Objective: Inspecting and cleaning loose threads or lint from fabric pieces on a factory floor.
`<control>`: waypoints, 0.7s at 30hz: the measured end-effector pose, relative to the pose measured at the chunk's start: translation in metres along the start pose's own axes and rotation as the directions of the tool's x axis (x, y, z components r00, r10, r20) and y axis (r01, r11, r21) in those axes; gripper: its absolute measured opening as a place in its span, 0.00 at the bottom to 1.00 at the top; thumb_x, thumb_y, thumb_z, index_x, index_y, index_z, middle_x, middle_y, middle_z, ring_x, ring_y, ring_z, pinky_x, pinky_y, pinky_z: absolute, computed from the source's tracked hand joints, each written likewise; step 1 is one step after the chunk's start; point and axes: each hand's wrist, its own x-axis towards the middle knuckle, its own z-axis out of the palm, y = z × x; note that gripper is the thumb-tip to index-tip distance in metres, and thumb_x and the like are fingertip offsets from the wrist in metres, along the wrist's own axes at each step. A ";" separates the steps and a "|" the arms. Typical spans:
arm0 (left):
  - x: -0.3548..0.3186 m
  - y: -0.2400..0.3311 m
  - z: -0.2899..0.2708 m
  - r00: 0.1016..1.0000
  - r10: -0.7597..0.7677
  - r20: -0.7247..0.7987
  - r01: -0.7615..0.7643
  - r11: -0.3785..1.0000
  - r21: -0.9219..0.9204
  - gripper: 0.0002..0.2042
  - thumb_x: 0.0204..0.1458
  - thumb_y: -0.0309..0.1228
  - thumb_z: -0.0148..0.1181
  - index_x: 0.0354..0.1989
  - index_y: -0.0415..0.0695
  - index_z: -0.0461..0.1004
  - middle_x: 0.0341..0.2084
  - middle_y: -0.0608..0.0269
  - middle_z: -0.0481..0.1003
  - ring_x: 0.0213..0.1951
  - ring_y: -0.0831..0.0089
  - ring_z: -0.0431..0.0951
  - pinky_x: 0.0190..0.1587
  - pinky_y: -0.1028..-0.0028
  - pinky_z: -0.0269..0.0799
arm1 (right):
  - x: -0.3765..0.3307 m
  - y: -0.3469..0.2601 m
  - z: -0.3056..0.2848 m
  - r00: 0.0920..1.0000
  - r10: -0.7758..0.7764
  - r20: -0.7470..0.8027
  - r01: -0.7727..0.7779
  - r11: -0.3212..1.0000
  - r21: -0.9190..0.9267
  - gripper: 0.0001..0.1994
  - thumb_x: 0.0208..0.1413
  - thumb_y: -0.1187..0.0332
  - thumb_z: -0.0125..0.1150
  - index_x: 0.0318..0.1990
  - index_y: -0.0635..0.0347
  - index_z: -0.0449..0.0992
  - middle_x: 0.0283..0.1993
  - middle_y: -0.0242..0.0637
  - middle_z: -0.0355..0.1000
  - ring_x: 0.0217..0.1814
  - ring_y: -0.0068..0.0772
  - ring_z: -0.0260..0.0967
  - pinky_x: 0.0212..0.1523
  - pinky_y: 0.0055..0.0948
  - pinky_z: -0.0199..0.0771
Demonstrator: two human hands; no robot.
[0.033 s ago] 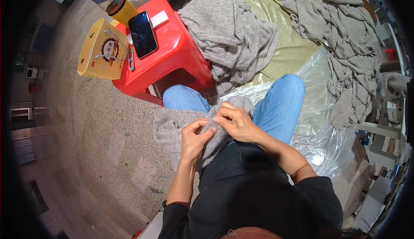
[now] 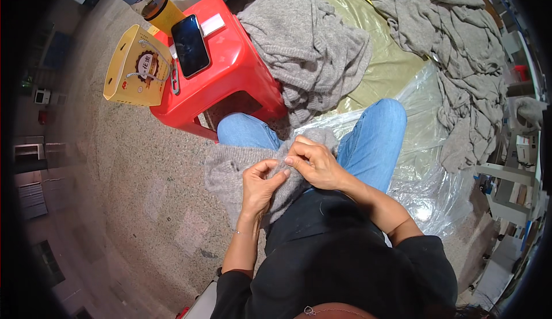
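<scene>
A grey knitted garment (image 2: pixel 230 175) with a ribbed edge lies across my lap. My left hand (image 2: pixel 261 184) pinches a fold of the knit between thumb and fingers. Right beside it, my right hand (image 2: pixel 313 161) is closed on the same knit, its thumb and fingertips nearly meeting those of the left. The exact spot between the fingertips is too small to make out. Part of the garment shows beyond my right hand, between my knees.
Ahead on the left stands a red plastic stool (image 2: pixel 230 60) with a phone (image 2: pixel 190 46), a yellow paper bag (image 2: pixel 135 71), a bottle (image 2: pixel 161 11) and a small metal tool (image 2: pixel 175 80). Grey knits are heaped beside it (image 2: pixel 305 37) and on plastic sheeting (image 2: pixel 397 71) at the right.
</scene>
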 end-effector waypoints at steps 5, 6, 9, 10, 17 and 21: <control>-0.001 0.006 0.005 0.989 -0.001 -0.147 -0.028 0.981 -0.194 0.07 0.43 0.13 0.58 0.31 0.36 0.75 0.25 0.68 0.74 0.27 0.85 0.71 0.32 0.85 0.67 | -0.001 -0.010 -0.006 0.982 -0.047 0.183 0.066 0.993 -0.099 0.08 0.54 0.67 0.56 0.29 0.63 0.69 0.24 0.46 0.67 0.28 0.52 0.67 0.28 0.42 0.64; -0.001 0.005 0.006 0.979 0.034 -0.202 -0.072 0.980 -0.184 0.08 0.43 0.12 0.55 0.30 0.36 0.75 0.26 0.68 0.74 0.26 0.86 0.70 0.31 0.85 0.66 | -0.001 -0.014 -0.008 0.958 0.011 0.287 0.035 0.987 -0.155 0.08 0.53 0.67 0.56 0.29 0.62 0.68 0.23 0.47 0.68 0.27 0.54 0.67 0.27 0.45 0.64; 0.001 -0.011 0.008 0.917 0.261 -0.301 -0.270 0.963 0.013 0.08 0.43 0.12 0.54 0.30 0.36 0.74 0.26 0.69 0.73 0.27 0.86 0.70 0.31 0.85 0.66 | -0.003 -0.012 0.004 0.952 -0.214 0.219 0.251 0.955 -0.156 0.08 0.52 0.68 0.56 0.28 0.61 0.67 0.21 0.47 0.69 0.25 0.55 0.68 0.24 0.46 0.63; 0.001 -0.015 0.009 0.919 0.259 -0.297 -0.267 0.964 0.014 0.08 0.43 0.12 0.54 0.30 0.36 0.74 0.26 0.69 0.73 0.27 0.86 0.70 0.31 0.85 0.66 | -0.004 -0.014 0.006 0.952 -0.222 0.209 0.257 0.954 -0.154 0.07 0.51 0.69 0.56 0.26 0.61 0.66 0.21 0.46 0.69 0.24 0.55 0.68 0.23 0.46 0.64; 0.011 0.009 -0.001 0.892 0.290 -0.346 -0.278 0.957 0.085 0.09 0.43 0.13 0.54 0.33 0.35 0.75 0.29 0.67 0.75 0.29 0.84 0.72 0.34 0.84 0.67 | -0.010 0.001 -0.012 0.964 -0.205 0.168 0.229 0.963 -0.143 0.04 0.49 0.73 0.58 0.28 0.62 0.70 0.28 0.43 0.68 0.30 0.48 0.68 0.29 0.39 0.68; 0.000 0.025 -0.046 0.987 -0.036 -0.159 0.033 0.999 -0.026 0.09 0.43 0.19 0.55 0.34 0.36 0.75 0.31 0.62 0.76 0.30 0.77 0.74 0.38 0.79 0.70 | -0.029 0.060 -0.055 1.000 -0.029 -0.005 0.024 0.886 -0.463 0.10 0.39 0.80 0.55 0.33 0.65 0.73 0.34 0.43 0.68 0.43 0.47 0.66 0.45 0.38 0.67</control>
